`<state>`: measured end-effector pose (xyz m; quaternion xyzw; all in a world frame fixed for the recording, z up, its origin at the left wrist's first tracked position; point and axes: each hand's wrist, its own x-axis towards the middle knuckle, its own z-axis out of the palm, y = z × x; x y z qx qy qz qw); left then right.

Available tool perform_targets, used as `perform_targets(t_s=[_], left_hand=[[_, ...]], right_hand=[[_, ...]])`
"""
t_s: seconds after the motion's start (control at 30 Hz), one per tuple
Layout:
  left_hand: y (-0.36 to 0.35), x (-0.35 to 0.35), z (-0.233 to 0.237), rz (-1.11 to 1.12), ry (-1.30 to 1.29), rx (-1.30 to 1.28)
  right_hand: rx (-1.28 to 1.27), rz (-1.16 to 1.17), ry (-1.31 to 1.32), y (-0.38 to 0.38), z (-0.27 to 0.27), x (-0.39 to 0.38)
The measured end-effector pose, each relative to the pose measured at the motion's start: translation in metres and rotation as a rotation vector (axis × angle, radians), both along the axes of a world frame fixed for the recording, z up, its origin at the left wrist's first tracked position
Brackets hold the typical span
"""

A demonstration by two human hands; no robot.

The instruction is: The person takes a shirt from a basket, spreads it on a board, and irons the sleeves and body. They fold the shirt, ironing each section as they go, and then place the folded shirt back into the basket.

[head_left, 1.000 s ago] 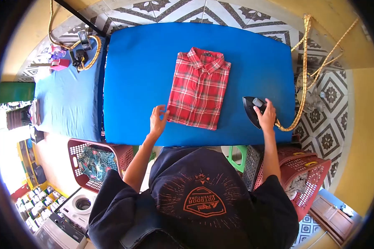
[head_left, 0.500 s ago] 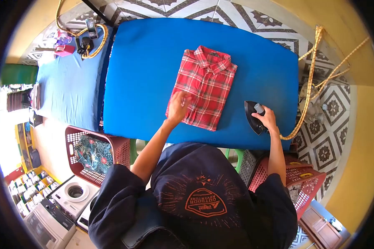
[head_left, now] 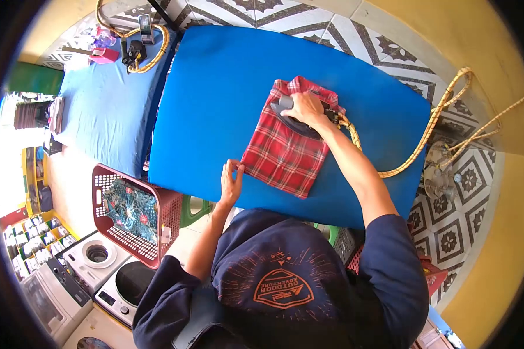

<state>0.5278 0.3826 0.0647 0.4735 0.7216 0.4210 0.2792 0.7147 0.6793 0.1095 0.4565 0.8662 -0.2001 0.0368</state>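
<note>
I am looking down on a folded red plaid cotton shirt (head_left: 280, 156), which is lying near the middle of the bright blue padded worktop (head_left: 215, 81), collar toward the far edge. My right hand (head_left: 306, 107) is wrapping closed around the handle of the dark electric iron (head_left: 283, 107). A second ago that iron was sitting near the worktop's right edge. Now it is resting on the shirt's collar end, with its braided yellow cord (head_left: 414, 152) trailing off to the right. My left hand (head_left: 232, 182) is lying open, fingers stretched, with the tips touching the shirt's near left corner at the worktop's near edge. It has moved back off the fabric's middle. I judge that pressing is getting under way on the pinned shirt.
</note>
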Motion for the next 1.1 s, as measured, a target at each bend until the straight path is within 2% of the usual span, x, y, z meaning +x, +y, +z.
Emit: perform_targets(t_s=[0.07,0.13,0.2,0.27,0.33,0.4,0.43,0.57,0.67,0.77,0.83,0.87,0.9,0.93,1.0,1.1], left_hand=[[-0.008,-0.001,-0.004,0.047,0.037,-0.160],[-0.003,0.002,-0.011,0.072,0.078,-0.164],[-0.005,0.004,-0.015,0.097,0.138,-0.242],[-0.001,0.005,-0.020,0.108,0.187,-0.231],[-0.001,0.007,-0.022,0.092,0.273,-0.248],[-0.002,0.009,-0.021,0.101,0.263,-0.246],[-0.002,0.008,-0.020,0.108,0.260,-0.243],[-0.006,0.002,-0.027,0.153,0.283,-0.180],[-0.019,-0.001,-0.027,0.105,0.207,-0.195],[-0.014,-0.009,-0.027,0.110,0.076,-0.150],[-0.013,-0.012,-0.030,0.114,0.035,-0.167],[-0.015,-0.014,-0.031,0.108,0.005,-0.181],[-0.014,-0.014,-0.033,0.124,0.059,-0.083],[-0.013,-0.015,-0.035,0.122,0.061,-0.080],[-0.015,-0.018,-0.035,0.101,-0.038,-0.067],[-0.015,-0.019,-0.036,0.083,-0.023,-0.039]], right_hand=[[0.037,-0.174,0.102,0.009,0.006,-0.017],[-0.034,-0.251,0.012,0.024,0.005,-0.031],[-0.060,-0.151,0.003,0.023,0.002,-0.034],[-0.116,0.089,-0.085,0.017,0.003,-0.034],[-0.115,0.081,-0.087,0.013,0.004,-0.038],[-0.019,-0.279,0.025,0.013,0.010,-0.045],[0.010,-0.331,0.018,0.022,-0.003,-0.045],[0.016,-0.376,-0.005,0.026,0.004,-0.051],[-0.092,-0.357,-0.085,0.026,0.015,-0.053],[-0.115,-0.086,-0.087,0.003,0.037,-0.034],[-0.141,0.048,-0.078,-0.039,0.050,-0.026],[-0.186,0.099,-0.104,-0.063,0.050,-0.025],[-0.190,0.136,-0.094,-0.087,0.045,-0.022],[-0.162,0.190,-0.111,-0.109,0.021,-0.019],[-0.095,0.094,0.041,-0.135,0.015,-0.017],[-0.118,-0.164,0.030,-0.120,0.002,-0.024]])
